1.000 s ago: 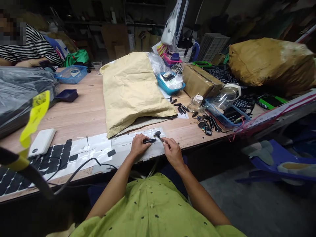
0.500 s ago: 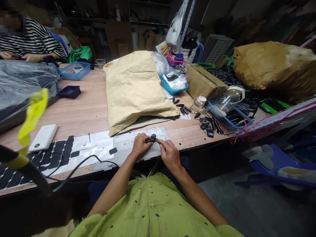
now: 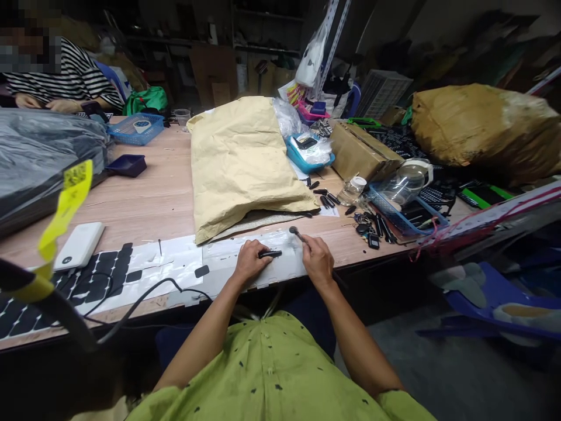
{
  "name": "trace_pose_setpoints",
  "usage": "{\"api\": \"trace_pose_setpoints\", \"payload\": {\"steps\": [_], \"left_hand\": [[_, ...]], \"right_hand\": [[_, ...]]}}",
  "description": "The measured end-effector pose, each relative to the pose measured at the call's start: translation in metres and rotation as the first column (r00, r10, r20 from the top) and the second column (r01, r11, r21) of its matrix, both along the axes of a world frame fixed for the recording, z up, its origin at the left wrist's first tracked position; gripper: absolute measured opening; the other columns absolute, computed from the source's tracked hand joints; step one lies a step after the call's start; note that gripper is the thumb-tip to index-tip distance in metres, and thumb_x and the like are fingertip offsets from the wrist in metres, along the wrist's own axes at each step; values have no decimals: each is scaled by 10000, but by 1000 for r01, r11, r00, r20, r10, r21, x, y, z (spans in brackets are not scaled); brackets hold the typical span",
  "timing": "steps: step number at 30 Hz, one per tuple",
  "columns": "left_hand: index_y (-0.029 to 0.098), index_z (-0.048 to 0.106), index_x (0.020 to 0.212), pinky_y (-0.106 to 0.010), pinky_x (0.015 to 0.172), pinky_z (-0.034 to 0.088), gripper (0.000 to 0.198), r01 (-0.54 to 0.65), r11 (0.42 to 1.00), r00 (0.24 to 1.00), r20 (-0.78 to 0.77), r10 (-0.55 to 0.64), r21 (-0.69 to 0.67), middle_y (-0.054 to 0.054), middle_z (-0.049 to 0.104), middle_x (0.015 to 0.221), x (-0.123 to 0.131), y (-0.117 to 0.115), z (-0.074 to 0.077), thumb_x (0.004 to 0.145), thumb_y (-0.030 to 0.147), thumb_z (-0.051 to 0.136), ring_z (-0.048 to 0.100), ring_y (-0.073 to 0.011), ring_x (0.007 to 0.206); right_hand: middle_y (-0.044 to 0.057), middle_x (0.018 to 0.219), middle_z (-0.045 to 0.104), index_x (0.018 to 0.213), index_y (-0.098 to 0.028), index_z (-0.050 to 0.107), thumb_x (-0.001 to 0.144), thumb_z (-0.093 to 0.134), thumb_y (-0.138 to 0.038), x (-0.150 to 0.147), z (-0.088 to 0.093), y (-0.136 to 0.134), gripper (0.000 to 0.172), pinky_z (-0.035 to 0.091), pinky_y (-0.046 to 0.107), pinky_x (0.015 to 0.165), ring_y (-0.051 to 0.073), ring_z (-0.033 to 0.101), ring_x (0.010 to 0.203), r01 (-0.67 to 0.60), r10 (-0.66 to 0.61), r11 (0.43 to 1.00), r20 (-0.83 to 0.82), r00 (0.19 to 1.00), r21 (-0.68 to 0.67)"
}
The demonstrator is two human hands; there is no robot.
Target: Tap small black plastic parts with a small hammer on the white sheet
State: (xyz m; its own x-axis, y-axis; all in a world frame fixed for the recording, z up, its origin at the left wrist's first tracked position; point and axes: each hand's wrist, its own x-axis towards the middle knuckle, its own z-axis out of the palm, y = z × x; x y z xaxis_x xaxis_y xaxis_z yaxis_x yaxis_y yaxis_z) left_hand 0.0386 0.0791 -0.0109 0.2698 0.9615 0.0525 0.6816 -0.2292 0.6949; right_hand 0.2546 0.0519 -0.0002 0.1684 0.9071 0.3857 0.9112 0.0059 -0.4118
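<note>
My left hand [image 3: 249, 261] rests on a clear plastic sheet [image 3: 228, 255] near the table's front edge, its fingers closed on a small black oblong piece [image 3: 270, 254]. My right hand [image 3: 318, 259] sits just to the right, pinching a thin tool with a round black head [image 3: 294, 231] that points up and away from me. The two hands are apart by about a hand's width. A loose black key-shaped piece [image 3: 200, 271] lies on the sheet to the left of my left hand.
A big tan paper sack [image 3: 239, 158] lies behind my hands. Blue trays [image 3: 307, 161], a cardboard box [image 3: 357, 152], a jar [image 3: 350, 188] and small black parts [image 3: 326, 196] crowd the right. A white power bank [image 3: 79, 244] and black cable [image 3: 144, 292] lie left. A person in stripes [image 3: 65, 76] works far left.
My right hand has pulled the round-headed tool away to the right of the black piece, which it met half a second ago. My left hand keeps its hold in place.
</note>
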Motion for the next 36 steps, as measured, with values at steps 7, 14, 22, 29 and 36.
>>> {"api": "trace_pose_setpoints", "payload": {"steps": [7,14,22,29,36], "left_hand": [[262,786,949,-403,873,450,157,37,999,999,13,-37,24,-39,685,885,-4,-1,-5,860,322,672,560,-250,936],[276,797,927,-409,897,443,148,140,990,990,-12,-140,11,-44,684,942,-12,-2,-2,816,339,721,556,-250,944],[360,830,816,-550,1168,301,246,415,909,909,-26,-416,-44,3,586,1455,-38,-31,7,594,295,916,429,-373,1373],[354,817,892,-649,1210,215,404,430,903,889,-162,-428,-26,2,444,1610,-43,-63,5,604,72,838,323,-407,1489],[285,771,1093,-493,1082,455,291,215,976,975,40,-216,39,-87,666,1322,-51,-18,8,807,327,737,564,-313,1254]], "right_hand": [[74,919,613,1102,-231,763,878,564,-114,27,-27,21,321,345,311,731,216,499,877,178,-177,984,85,980,1],[76,941,604,1102,-233,751,900,551,-126,16,-28,18,303,318,317,754,222,479,902,211,-210,978,108,972,2],[73,924,599,1102,-231,746,884,549,-136,17,-31,21,308,316,319,746,224,469,882,210,-213,977,122,969,34],[82,928,603,1096,-224,750,884,548,-128,16,-31,21,308,307,326,742,230,475,887,219,-220,975,120,968,24],[82,929,619,1106,-223,754,874,559,-115,15,-31,21,322,316,327,728,235,500,904,214,-216,976,132,967,27]]}}
